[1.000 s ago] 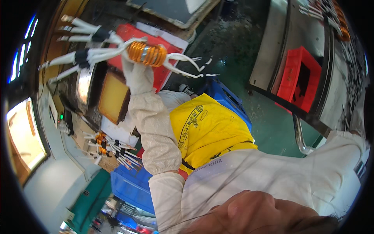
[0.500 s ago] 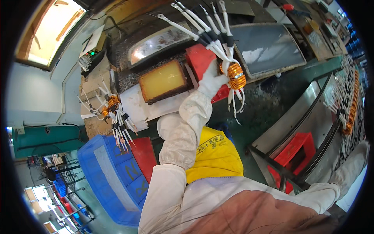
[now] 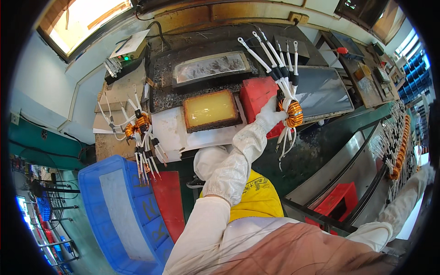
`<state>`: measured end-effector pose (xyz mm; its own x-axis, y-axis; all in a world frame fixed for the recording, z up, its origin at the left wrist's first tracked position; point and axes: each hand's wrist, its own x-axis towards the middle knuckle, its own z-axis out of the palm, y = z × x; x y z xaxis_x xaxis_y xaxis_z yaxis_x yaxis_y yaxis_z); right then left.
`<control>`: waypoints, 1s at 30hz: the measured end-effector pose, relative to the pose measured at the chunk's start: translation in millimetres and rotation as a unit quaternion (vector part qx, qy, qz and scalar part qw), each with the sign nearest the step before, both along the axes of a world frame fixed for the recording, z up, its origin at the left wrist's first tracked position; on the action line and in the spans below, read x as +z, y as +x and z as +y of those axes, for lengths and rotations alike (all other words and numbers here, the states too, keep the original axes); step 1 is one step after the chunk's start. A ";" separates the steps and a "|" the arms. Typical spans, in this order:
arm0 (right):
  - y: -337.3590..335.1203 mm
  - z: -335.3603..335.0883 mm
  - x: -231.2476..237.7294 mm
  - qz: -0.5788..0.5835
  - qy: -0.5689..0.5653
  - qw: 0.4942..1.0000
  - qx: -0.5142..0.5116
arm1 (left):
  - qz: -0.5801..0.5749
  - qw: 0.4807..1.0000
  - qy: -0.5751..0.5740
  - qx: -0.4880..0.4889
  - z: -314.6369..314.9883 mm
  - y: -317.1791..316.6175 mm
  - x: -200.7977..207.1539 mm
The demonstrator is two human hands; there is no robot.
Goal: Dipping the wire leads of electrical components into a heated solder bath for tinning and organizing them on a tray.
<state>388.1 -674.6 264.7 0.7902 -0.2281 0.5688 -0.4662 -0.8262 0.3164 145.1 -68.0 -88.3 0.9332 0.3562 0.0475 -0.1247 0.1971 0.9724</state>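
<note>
My left hand [image 3: 272, 114], in a white glove, is closed around a copper-wound ring coil [image 3: 294, 114]. White-sleeved leads with ring lugs and black sleeves point up from the coil; more white leads hang below it. Behind the hand stands a red box [image 3: 256, 97]. To its left lies a rectangular tray of yellow material [image 3: 211, 110] with a brown crusted rim. My right hand [image 3: 427, 175] reaches out at the far right edge, near a long row of similar coils [image 3: 401, 146]; its fingers are blurred.
Two or more wired coils [image 3: 140, 124] lie at the bench's left. A silvery rectangular pan [image 3: 211, 67] sits behind the yellow tray. A grey flat tray [image 3: 323, 91] is at the right. A blue crate [image 3: 123, 211] stands lower left, and a metal rack [image 3: 321, 201] lower right.
The view has tilted up, showing more of the wall behind the bench. My left hand still holds the coil, which sits lower and farther right in view. My right arm remains stretched right.
</note>
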 end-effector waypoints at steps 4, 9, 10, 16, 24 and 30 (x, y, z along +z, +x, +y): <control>21.6 47.3 -37.5 0.008 0.076 0.960 0.270 | -0.020 1.000 -0.005 -0.004 -3.9 -1.5 11.4; -131.5 346.7 -150.8 -0.007 0.221 0.687 0.693 | -0.034 0.999 -0.006 0.024 4.2 -2.5 -10.0; -162.0 379.0 -156.9 0.004 0.260 0.665 0.700 | -0.041 0.999 -0.004 0.021 1.7 0.7 -8.1; -200.5 483.1 -208.5 -0.096 0.278 0.586 0.755 | -0.054 0.998 -0.033 0.005 -2.6 3.4 -8.1; -199.4 500.8 -236.3 -0.084 0.314 0.584 0.744 | -0.116 0.988 -0.097 -0.015 -1.1 12.8 -26.4; -216.4 495.2 -239.1 -0.107 0.262 0.601 0.747 | -0.031 0.998 0.030 0.036 -6.2 -0.3 2.4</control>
